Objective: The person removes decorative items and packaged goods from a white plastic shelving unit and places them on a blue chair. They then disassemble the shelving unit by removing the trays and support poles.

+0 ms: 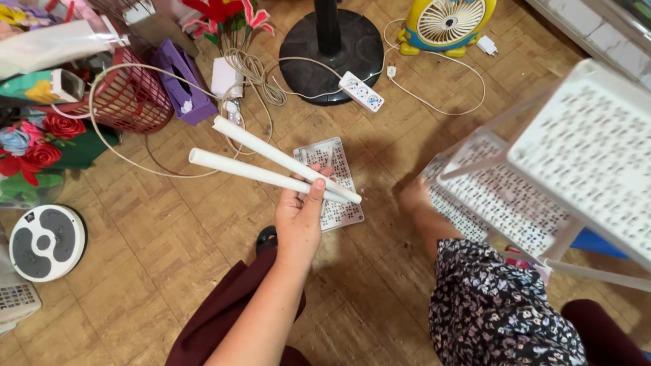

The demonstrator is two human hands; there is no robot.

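My left hand (pixel 302 213) grips two long white plastic tubes (pixel 258 163) near their right ends; the tubes slant up and to the left over the wooden floor. My right hand (pixel 415 196), in a flowered sleeve, is blurred and reaches to the lower tier of a white perforated plastic shelf rack (pixel 563 169) at the right; whether it grips the rack is unclear. A loose white perforated shelf panel (pixel 342 163) lies flat on the floor just beyond my left hand.
A black fan base (pixel 356 47) with a white power strip (pixel 361 91) and cords stands ahead. A yellow small fan (pixel 447 24), a red basket (pixel 132 98), a purple box (pixel 180 81), artificial flowers (pixel 34 146) and a round white device (pixel 44 242) ring the floor.
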